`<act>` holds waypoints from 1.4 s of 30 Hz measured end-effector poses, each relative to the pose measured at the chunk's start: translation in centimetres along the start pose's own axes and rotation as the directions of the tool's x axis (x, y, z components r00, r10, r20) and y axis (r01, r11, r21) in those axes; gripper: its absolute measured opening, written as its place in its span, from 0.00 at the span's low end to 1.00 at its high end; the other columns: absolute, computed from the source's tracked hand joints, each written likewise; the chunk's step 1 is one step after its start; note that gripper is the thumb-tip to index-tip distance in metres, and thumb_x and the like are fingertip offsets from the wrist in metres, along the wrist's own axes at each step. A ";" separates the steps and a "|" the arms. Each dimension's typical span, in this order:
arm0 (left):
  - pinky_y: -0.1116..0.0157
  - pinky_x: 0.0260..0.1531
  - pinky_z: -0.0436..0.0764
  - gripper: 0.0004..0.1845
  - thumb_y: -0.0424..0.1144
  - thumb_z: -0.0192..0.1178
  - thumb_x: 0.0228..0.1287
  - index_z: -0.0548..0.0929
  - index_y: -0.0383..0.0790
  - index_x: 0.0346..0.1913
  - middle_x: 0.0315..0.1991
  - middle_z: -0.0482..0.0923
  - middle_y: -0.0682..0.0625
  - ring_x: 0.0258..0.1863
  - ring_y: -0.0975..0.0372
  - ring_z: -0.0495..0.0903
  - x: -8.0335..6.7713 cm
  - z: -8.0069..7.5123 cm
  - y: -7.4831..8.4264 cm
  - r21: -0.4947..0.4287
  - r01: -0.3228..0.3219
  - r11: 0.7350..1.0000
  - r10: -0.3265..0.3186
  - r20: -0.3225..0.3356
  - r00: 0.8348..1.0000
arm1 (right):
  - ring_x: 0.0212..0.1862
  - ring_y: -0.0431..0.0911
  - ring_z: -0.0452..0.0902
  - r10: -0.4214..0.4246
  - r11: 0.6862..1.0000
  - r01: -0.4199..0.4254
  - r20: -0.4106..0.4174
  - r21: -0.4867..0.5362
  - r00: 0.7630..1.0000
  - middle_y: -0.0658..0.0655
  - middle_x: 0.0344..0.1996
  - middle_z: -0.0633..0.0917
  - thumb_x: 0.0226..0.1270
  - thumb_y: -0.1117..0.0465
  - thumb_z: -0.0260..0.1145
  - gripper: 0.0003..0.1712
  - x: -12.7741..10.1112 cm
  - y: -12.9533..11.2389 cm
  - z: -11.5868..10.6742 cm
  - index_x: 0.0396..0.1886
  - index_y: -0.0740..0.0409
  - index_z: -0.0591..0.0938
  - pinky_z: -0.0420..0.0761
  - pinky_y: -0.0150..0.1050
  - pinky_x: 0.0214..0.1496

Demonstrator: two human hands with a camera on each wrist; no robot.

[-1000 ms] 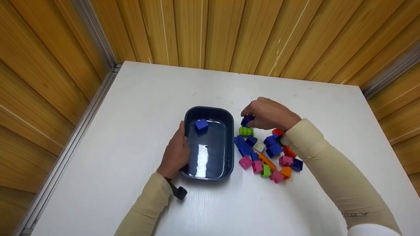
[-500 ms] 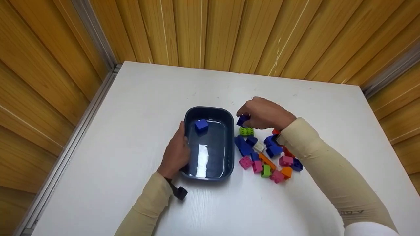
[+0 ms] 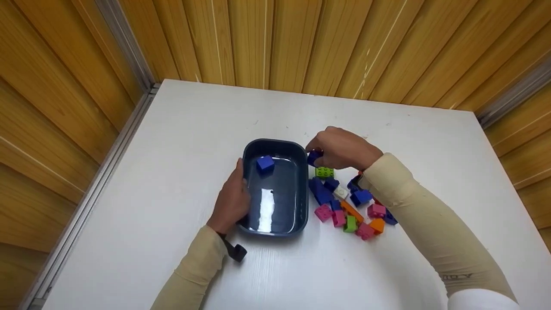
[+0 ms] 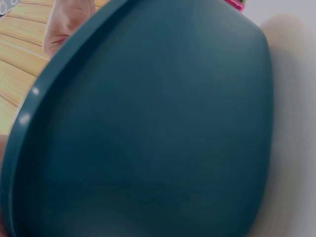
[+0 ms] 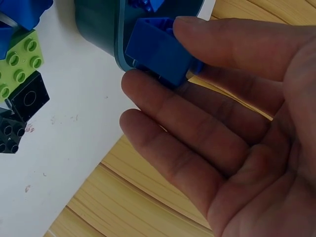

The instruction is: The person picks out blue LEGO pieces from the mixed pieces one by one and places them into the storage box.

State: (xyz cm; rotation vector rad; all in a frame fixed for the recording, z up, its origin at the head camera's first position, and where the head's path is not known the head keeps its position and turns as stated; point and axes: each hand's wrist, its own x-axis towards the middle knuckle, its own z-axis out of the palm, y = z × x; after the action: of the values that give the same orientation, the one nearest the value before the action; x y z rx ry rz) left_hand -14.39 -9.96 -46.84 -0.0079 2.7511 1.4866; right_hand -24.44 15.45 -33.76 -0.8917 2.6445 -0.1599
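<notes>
My left hand [image 3: 232, 198] holds the left side of a deep rectangular dark blue dish [image 3: 275, 232] on the white table. One blue toy brick [image 3: 265, 164] lies inside, toward the far end. My right hand [image 3: 344, 148] pinches another blue brick [image 5: 160, 49] between thumb and fingers. In the head view that brick is beside the dish's far right rim; in the right wrist view it overlaps the dish opening [image 5: 120, 29]. The dish's outer wall [image 4: 163, 118] fills most of the left wrist view, hiding nearly all of the left hand.
Right of the dish lies a loose group of toy bricks: a green brick [image 3: 324, 172], a white brick [image 3: 341, 192], pink bricks [image 3: 323, 212], orange ones [image 3: 376, 225] and several blue ones. The right forearm [image 3: 422, 211] partly covers the group. Wood-patterned panels [image 3: 284, 43] stand behind the table.
My right hand has moved left with the pinched blue brick, from above the green brick to the dish's right rim. The left hand and the dish stay put.
</notes>
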 end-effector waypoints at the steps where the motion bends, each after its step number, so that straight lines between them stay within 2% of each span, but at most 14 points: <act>1: 0.49 0.82 0.58 0.32 0.32 0.37 0.82 0.48 0.34 0.84 0.84 0.54 0.38 0.84 0.48 0.55 0.0 0.0 0.0 -0.001 -0.001 1.000 0.001 0.001 1.000 | 0.41 0.49 0.87 0.003 1.000 -0.003 0.002 0.001 1.000 0.58 0.44 0.93 0.68 0.62 0.74 0.16 0.1 -0.1 0.0 0.55 0.55 0.90 0.89 0.48 0.52; 7: 0.49 0.82 0.57 0.32 0.33 0.37 0.83 0.47 0.35 0.84 0.84 0.54 0.39 0.84 0.49 0.54 0.0 -0.1 0.1 0.005 0.005 1.000 -0.005 0.007 1.000 | 0.45 0.51 0.88 0.006 1.000 -0.006 -0.001 0.004 1.000 0.58 0.46 0.93 0.68 0.61 0.74 0.16 0.4 -0.4 0.1 0.55 0.55 0.90 0.89 0.50 0.54; 17: 0.49 0.82 0.58 0.32 0.33 0.37 0.83 0.48 0.35 0.84 0.84 0.54 0.39 0.84 0.49 0.55 -0.2 -0.1 0.1 -0.002 0.001 1.000 -0.001 0.008 1.000 | 0.45 0.51 0.88 -0.050 0.999 0.050 -0.033 -0.019 0.998 0.59 0.47 0.93 0.67 0.61 0.75 0.15 0.6 -0.7 0.2 0.53 0.56 0.91 0.89 0.49 0.55; 26: 0.49 0.82 0.57 0.32 0.33 0.37 0.82 0.47 0.34 0.84 0.84 0.53 0.39 0.84 0.49 0.54 -0.2 -0.1 0.1 -0.005 -0.005 1.000 0.005 0.011 1.000 | 0.47 0.50 0.88 -0.025 1.000 0.025 -0.015 0.000 1.000 0.58 0.48 0.92 0.67 0.61 0.75 0.17 0.9 -1.0 0.5 0.55 0.55 0.90 0.88 0.50 0.55; 42: 0.48 0.82 0.58 0.32 0.32 0.38 0.81 0.48 0.33 0.84 0.84 0.54 0.38 0.84 0.48 0.55 -0.3 -0.1 0.2 -0.003 -0.024 1.000 0.024 0.000 1.000 | 0.45 0.50 0.89 -0.050 0.999 0.050 -0.007 -0.004 0.999 0.59 0.48 0.92 0.68 0.61 0.74 0.16 1.5 -1.2 0.9 0.55 0.57 0.90 0.89 0.50 0.55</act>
State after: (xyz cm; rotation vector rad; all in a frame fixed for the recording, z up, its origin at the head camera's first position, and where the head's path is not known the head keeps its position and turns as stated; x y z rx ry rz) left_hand -14.12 -9.95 -46.61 0.0252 2.7591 1.4958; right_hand -24.54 13.63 -34.75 -0.9613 2.6308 -0.1710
